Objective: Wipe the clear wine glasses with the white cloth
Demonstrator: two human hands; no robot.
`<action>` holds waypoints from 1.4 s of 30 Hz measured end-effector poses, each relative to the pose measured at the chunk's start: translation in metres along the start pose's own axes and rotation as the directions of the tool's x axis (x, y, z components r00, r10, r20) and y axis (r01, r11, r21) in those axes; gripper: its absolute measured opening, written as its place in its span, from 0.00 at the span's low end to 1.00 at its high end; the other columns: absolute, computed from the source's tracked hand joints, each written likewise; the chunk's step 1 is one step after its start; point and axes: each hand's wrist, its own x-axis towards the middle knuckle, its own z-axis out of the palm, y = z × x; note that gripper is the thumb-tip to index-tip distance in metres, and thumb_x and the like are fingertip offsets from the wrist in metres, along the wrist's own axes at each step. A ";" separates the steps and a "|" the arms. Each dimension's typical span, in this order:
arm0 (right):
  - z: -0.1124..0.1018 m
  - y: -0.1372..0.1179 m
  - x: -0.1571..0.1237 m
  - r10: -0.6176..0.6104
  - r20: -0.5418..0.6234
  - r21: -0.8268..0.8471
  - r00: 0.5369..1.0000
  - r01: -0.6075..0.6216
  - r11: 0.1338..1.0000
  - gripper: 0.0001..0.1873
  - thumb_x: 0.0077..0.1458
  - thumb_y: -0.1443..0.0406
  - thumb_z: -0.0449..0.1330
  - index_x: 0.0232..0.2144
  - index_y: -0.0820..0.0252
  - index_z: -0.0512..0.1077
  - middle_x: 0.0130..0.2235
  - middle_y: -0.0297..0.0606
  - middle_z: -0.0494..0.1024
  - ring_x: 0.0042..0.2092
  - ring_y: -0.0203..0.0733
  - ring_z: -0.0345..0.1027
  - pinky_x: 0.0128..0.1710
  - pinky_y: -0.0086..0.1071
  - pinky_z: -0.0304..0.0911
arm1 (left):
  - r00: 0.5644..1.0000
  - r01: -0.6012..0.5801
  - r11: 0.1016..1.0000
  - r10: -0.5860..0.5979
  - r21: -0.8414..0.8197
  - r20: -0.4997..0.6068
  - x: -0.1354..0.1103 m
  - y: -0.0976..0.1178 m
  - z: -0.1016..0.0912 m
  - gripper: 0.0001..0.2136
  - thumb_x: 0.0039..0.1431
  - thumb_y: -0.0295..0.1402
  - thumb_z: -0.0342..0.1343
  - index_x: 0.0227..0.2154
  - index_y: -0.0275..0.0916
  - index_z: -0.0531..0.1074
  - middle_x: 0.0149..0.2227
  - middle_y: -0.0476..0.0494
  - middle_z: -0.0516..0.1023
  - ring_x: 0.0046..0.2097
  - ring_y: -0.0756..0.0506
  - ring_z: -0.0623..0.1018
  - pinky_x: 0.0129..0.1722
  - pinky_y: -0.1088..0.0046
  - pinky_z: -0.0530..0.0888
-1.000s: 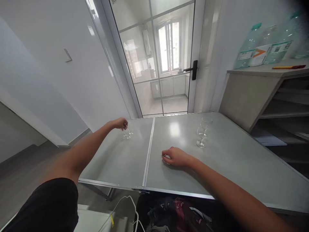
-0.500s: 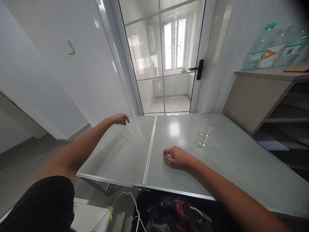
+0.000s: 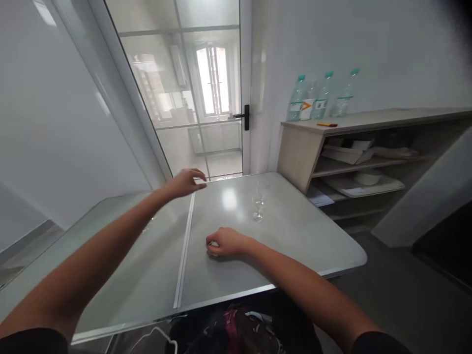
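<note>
**Grey table [image 3: 295, 241] cut off at left**

The left forearm [image 3: 114, 246] crosses the table. The left hand [image 3: 187, 183] hangs above, thumb and fingers well apart. The right hand [image 3: 226, 242] rests on the tabletop, curled around a small white thing. Beyond it stand clear glasses [image 3: 258, 201], overlapping and faint. Glassy glints [image 3: 145, 229] show beside the forearm, too hidden to identify. Fingers cover most of the white thing [image 3: 214, 244].

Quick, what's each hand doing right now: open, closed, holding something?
Left hand: open, fingers apart, nothing visible in it.
Right hand: closed around a small whitish object, too hidden to identify.
</note>
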 end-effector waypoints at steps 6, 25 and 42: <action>0.001 0.005 -0.001 -0.024 0.006 -0.038 1.000 0.024 0.999 0.13 0.61 0.58 0.55 0.40 0.55 0.79 0.33 0.36 0.81 0.35 0.41 0.69 0.36 0.31 0.54 | 0.957 -0.286 0.955 0.290 -0.080 0.031 0.100 0.091 0.082 0.18 0.61 0.45 0.57 0.49 0.40 0.77 0.59 0.37 0.73 0.55 0.40 0.77 0.56 0.61 0.72; 0.000 0.003 -0.010 -0.052 -0.002 0.028 0.999 0.052 0.998 0.11 0.61 0.63 0.55 0.37 0.57 0.78 0.31 0.38 0.79 0.32 0.40 0.67 0.35 0.31 0.52 | 0.896 -0.227 0.973 0.189 0.049 0.403 0.130 0.129 0.120 0.05 0.55 0.28 0.62 0.32 0.37 0.84 0.33 0.37 0.84 0.34 0.44 0.81 0.35 0.69 0.71; -0.001 0.006 -0.008 -0.022 0.079 0.140 0.997 0.011 0.990 0.14 0.62 0.61 0.51 0.36 0.56 0.77 0.29 0.36 0.78 0.29 0.39 0.65 0.33 0.31 0.55 | 0.655 0.741 0.642 -0.756 0.196 0.002 -0.212 -0.006 -0.027 0.12 0.56 0.37 0.56 0.26 0.38 0.81 0.22 0.43 0.77 0.31 0.42 0.79 0.34 0.69 0.68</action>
